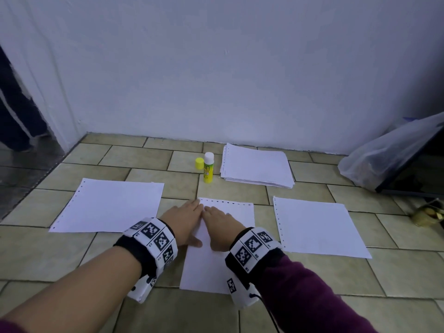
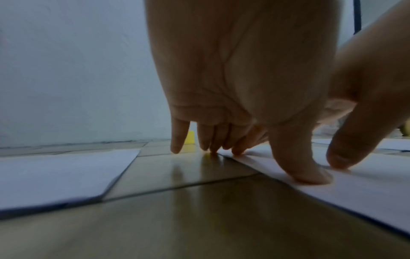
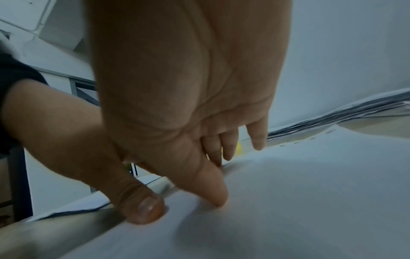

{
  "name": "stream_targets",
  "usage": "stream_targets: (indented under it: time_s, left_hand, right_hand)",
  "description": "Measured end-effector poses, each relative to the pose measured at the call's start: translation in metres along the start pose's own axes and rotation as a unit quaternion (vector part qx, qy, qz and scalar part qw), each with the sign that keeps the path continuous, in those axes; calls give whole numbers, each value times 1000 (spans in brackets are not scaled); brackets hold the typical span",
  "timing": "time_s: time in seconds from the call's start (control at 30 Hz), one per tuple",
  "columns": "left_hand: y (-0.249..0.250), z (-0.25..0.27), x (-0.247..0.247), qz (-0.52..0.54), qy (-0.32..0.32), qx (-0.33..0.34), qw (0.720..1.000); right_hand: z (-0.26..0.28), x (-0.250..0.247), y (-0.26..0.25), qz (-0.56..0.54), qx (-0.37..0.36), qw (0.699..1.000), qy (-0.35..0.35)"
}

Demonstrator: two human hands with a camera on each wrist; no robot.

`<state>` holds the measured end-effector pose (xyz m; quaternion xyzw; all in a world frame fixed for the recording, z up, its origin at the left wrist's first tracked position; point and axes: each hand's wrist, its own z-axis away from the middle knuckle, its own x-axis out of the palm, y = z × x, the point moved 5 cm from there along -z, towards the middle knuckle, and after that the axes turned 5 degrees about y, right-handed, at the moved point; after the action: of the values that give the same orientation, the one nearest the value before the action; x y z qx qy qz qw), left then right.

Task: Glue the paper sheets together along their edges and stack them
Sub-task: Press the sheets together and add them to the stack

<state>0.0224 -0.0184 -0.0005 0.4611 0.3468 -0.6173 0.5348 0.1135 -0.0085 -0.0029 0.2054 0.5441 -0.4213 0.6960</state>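
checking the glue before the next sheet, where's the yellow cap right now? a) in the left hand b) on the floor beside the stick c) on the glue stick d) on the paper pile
b: the yellow cap sits on the floor tiles just left of the upright glue stick, whose white tip is bare.

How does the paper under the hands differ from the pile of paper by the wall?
The middle sheet lies flat and thin near the person, pressed along its left edge by the left hand and right hand; the paper pile is many sheets thick, sits by the wall beside the glue stick, and is untouched. Both are white with punched edge holes.
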Motion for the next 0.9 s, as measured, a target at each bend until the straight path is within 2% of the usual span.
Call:
stream_targets:
  time_s: [0.13,0.3,0.43,0.63,0.7,0.77,0.83,0.9]
  left_hand:
    - [-7,2,7,-22,-37,0,999]
    - [-9,-1,10,-57,-45,0,997]
    - [-11,-4,14,-61,-34,2,998]
    - [-14,-6,-11,-59,20,-21,998]
    - [-15,-5,-18,-18,43,-8,999]
    - [-16,-6,-19,63,69,34,995]
    - [-13,-6,-13,93,52,78,991]
    - [-9,-6,-5,48,12,90,995]
  right_hand:
    - [2,-1,1,-35,-5,999,-23]
    - [13,-2,41,-96,81,992,3]
    - [22,0,71,-63,114,991,0]
    - [25,-8,57,51,85,995,3]
    - [22,-10,50,86,65,994,-10]
    - [19,-8,40,106,27,994,-24]
    - [16,-7,32,107,1,994,-19]
    - [13,-10,30,93,-8,996,14]
